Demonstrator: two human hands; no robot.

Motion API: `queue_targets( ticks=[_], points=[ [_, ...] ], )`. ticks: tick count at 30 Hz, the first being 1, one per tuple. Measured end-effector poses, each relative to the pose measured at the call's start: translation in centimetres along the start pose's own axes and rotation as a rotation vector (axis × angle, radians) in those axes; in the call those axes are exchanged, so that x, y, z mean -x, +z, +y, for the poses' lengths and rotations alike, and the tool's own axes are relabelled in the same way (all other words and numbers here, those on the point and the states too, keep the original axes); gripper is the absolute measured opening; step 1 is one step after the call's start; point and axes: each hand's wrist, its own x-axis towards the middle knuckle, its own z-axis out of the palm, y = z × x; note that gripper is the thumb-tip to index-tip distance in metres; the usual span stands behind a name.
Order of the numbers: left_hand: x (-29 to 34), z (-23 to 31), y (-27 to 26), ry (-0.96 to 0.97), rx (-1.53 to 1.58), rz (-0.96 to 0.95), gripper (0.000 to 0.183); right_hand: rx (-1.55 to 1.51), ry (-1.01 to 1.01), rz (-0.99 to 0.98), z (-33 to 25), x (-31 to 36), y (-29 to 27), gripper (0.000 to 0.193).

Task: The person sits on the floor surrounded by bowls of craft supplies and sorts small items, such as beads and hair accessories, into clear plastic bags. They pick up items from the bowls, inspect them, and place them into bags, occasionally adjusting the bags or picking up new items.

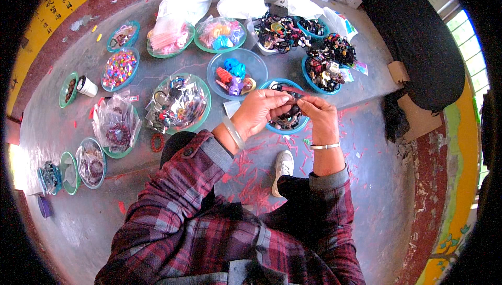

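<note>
My left hand (257, 111) and my right hand (320, 113) meet over a blue bowl (302, 126) of dark hair ties (285, 120). Both hands are closed, thumbs against fingers, on a thin dark-reddish band (303, 97) stretched between them. Its exact kind is too small to make out, and the fingers hide part of it. A pale bangle circles my left wrist, a silvery one my right. Just beyond my left hand, a clear blue bowl (213, 73) holds bright blue, red and purple hair accessories (234, 77).
More bowls of dark hair ties (323, 70) stand at the far right. Bowls of beads (120, 68) and bagged items (180, 102) spread leftward. White bags (184, 4) lie at the back. Red scraps (251, 167) litter the floor by my shoe (283, 170). A black-covered object (418, 39) stands right.
</note>
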Motion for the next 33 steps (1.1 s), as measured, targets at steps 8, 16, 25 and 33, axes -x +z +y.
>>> queue_targets(
  ticks=[8, 16, 25, 33],
  points=[
    [-0.1, 0.0, 0.2, -0.046, 0.044, -0.022, 0.022, -0.013, 0.023, -0.03, 0.3, 0.0, -0.6, 0.011],
    [-0.1, -0.1, 0.4, -0.014, 0.086, -0.059, 0.024, -0.035, 0.023, -0.034, 0.6, 0.0, -0.9, 0.016],
    [-0.1, -0.2, 0.6, 0.036, 0.051, -0.046, 0.026, -0.093, 0.096, -0.023, 1.2, -0.4, -1.4, 0.017],
    [-0.2, -1.0, 0.3, 0.18, -0.318, 0.005, 0.028, 0.618, -0.6, 0.325, -1.0, 0.7, 0.2, 0.009]
  ],
)
